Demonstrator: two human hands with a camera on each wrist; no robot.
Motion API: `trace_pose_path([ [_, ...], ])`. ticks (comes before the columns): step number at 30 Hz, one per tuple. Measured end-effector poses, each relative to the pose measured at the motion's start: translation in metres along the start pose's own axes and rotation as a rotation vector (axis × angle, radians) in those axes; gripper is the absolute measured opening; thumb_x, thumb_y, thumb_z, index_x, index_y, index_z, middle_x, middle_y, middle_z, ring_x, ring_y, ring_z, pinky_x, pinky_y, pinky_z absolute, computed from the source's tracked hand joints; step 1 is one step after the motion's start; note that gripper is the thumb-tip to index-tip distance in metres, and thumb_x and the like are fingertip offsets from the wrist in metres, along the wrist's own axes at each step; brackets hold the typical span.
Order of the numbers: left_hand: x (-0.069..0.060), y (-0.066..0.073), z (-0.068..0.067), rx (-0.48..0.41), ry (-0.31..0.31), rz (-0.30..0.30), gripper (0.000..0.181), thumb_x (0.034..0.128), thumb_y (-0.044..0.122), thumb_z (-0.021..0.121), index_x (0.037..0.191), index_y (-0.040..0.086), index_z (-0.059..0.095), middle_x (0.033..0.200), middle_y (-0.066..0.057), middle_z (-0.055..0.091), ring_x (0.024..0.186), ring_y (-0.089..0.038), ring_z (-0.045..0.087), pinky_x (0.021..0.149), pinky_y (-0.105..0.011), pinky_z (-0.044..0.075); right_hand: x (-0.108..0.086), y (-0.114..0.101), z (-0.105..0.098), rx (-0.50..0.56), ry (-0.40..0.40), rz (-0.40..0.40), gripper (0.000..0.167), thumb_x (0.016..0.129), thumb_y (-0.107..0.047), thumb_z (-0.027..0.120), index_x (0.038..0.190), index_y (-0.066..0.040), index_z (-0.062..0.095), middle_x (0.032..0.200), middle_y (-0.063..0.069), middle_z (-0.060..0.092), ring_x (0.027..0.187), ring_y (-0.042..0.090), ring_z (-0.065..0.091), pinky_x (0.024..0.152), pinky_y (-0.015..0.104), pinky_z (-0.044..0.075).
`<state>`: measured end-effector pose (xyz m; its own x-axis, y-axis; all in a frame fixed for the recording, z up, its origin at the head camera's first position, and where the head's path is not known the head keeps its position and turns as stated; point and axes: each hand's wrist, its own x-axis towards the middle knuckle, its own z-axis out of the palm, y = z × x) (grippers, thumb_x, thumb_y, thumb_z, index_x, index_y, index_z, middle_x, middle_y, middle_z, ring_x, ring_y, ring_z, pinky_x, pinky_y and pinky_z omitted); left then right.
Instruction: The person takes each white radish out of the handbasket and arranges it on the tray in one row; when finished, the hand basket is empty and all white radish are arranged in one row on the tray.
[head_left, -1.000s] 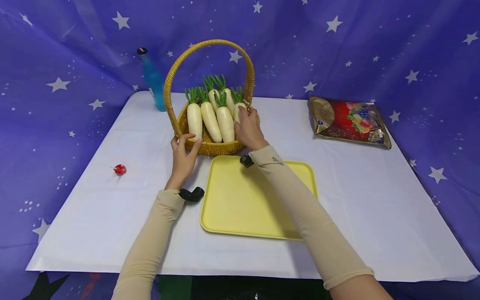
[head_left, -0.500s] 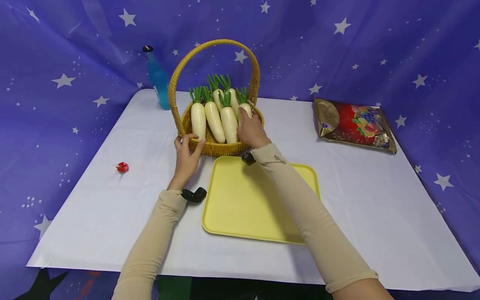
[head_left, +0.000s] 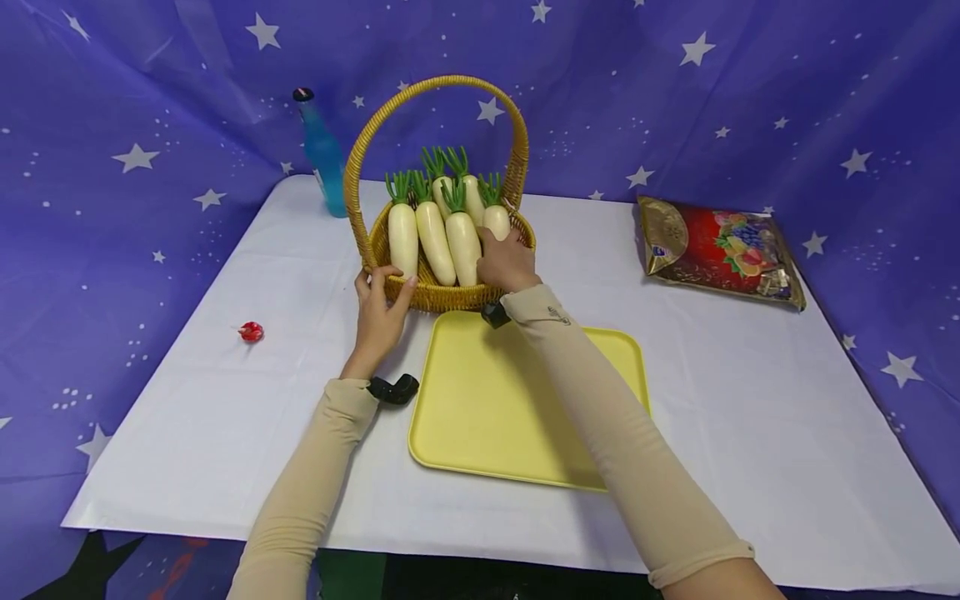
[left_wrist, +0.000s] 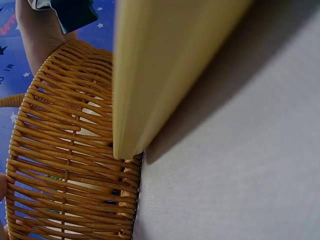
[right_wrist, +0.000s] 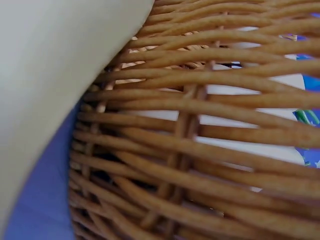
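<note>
A woven wicker basket [head_left: 442, 298] with a tall arched handle stands in the head view, holding several white radishes [head_left: 402, 242] with green tops. My left hand [head_left: 379, 321] grips its front left rim, thumb and fingers at the edge. Over the right part of the rim reaches my right hand [head_left: 508, 262], its thumb and fingers around the lower part of the rightmost white radish [head_left: 497, 221]; the fingertips are partly hidden. Both wrist views show the basket's weave close up, in the left wrist view [left_wrist: 65, 150] and the right wrist view [right_wrist: 210, 115].
A yellow tray [head_left: 495, 417] lies in front of the basket, under the right forearm. Behind on the left stands a blue bottle [head_left: 324, 158]. A red wrapped candy [head_left: 251, 332] lies at left, and a red-brown packet [head_left: 720, 250] at the back right of the white-covered table [head_left: 750, 433].
My right hand has slid lower along the rightmost radish, exposing more of its upper body. The left hand keeps its grip on the rim. The whole head view has shifted slightly.
</note>
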<state>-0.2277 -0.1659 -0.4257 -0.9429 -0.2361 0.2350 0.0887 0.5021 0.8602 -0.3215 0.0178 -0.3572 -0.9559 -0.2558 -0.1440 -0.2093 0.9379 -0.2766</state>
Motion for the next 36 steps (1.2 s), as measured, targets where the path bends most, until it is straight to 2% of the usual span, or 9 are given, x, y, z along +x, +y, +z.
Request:
trace_pose_path([
  [3, 0.0, 0.0, 0.0, 0.007, -0.002, 0.0, 0.041, 0.089, 0.051, 0.046, 0.114, 0.019, 0.043, 0.143, -0.02, 0.011, 0.1, -0.034, 0.045, 0.083, -0.047, 0.039, 0.001, 0.0, 0.001, -0.015, 0.013, 0.004, 0.057, 0.088, -0.021, 0.039, 0.142, -0.03, 0.023, 0.133, 0.028, 0.029, 0.087, 0.033, 0.05, 0.074, 0.045, 0.042],
  [7, 0.0, 0.0, 0.0, 0.017, -0.002, -0.004, 0.04, 0.0894, 0.05, 0.046, 0.114, 0.02, 0.043, 0.143, -0.019, 0.011, 0.101, -0.035, 0.045, 0.083, -0.048, 0.039, 0.002, 0.001, 0.002, -0.014, 0.037, -0.007, 0.055, 0.088, -0.022, 0.039, 0.142, -0.028, 0.025, 0.132, 0.028, 0.031, 0.092, 0.035, 0.05, 0.075, 0.047, 0.043],
  [16, -0.001, -0.001, 0.001, 0.024, -0.003, -0.01, 0.043, 0.0885, 0.054, 0.045, 0.115, 0.02, 0.043, 0.143, -0.019, 0.012, 0.096, -0.033, 0.047, 0.081, -0.046, 0.039, 0.003, 0.004, 0.004, -0.002, 0.045, -0.039, 0.053, 0.088, -0.021, 0.039, 0.14, -0.031, 0.029, 0.133, 0.027, 0.032, 0.067, 0.026, 0.047, 0.057, 0.039, 0.037],
  [22, 0.0, 0.0, 0.0, 0.022, -0.005, -0.011, 0.043, 0.0887, 0.054, 0.044, 0.115, 0.021, 0.042, 0.143, -0.019, 0.01, 0.095, -0.033, 0.046, 0.082, -0.047, 0.038, 0.005, 0.008, 0.002, 0.031, 0.059, -0.073, 0.054, 0.086, -0.025, 0.042, 0.138, -0.036, 0.031, 0.13, 0.022, 0.038, 0.071, 0.023, 0.045, 0.056, 0.036, 0.035],
  [25, 0.0, 0.001, 0.0, 0.017, -0.008, -0.011, 0.043, 0.0886, 0.054, 0.044, 0.115, 0.021, 0.042, 0.144, -0.019, 0.008, 0.094, -0.033, 0.047, 0.081, -0.046, 0.038, 0.005, 0.011, 0.001, 0.074, 0.073, -0.1, 0.054, 0.085, -0.027, 0.044, 0.137, -0.038, 0.032, 0.126, 0.021, 0.041, 0.065, 0.02, 0.042, 0.051, 0.033, 0.032],
  [28, 0.001, 0.001, 0.0, 0.012, -0.005, -0.008, 0.043, 0.0885, 0.055, 0.044, 0.115, 0.021, 0.042, 0.143, -0.02, 0.008, 0.102, -0.035, 0.045, 0.083, -0.047, 0.038, 0.003, 0.015, 0.0, 0.14, 0.081, -0.134, 0.055, 0.084, -0.028, 0.046, 0.135, -0.04, 0.034, 0.123, 0.02, 0.042, 0.057, 0.017, 0.036, 0.047, 0.031, 0.027],
  [33, 0.001, -0.001, 0.001, 0.007, -0.001, -0.001, 0.042, 0.0888, 0.054, 0.045, 0.114, 0.021, 0.042, 0.142, -0.02, 0.008, 0.116, -0.036, 0.038, 0.084, -0.045, 0.039, -0.001, 0.021, 0.0, 0.268, 0.097, -0.196, 0.054, 0.083, -0.028, 0.051, 0.133, -0.041, 0.037, 0.108, 0.01, 0.045, 0.066, 0.018, 0.039, 0.053, 0.033, 0.03],
  [36, 0.0, -0.002, 0.002, 0.007, 0.001, -0.004, 0.041, 0.0889, 0.053, 0.045, 0.114, 0.021, 0.043, 0.142, -0.02, 0.009, 0.119, -0.035, 0.036, 0.084, -0.044, 0.039, -0.004, 0.024, -0.001, 0.383, 0.093, -0.232, 0.053, 0.084, -0.024, 0.053, 0.132, -0.041, 0.039, 0.112, 0.008, 0.044, 0.068, 0.02, 0.04, 0.055, 0.033, 0.031],
])
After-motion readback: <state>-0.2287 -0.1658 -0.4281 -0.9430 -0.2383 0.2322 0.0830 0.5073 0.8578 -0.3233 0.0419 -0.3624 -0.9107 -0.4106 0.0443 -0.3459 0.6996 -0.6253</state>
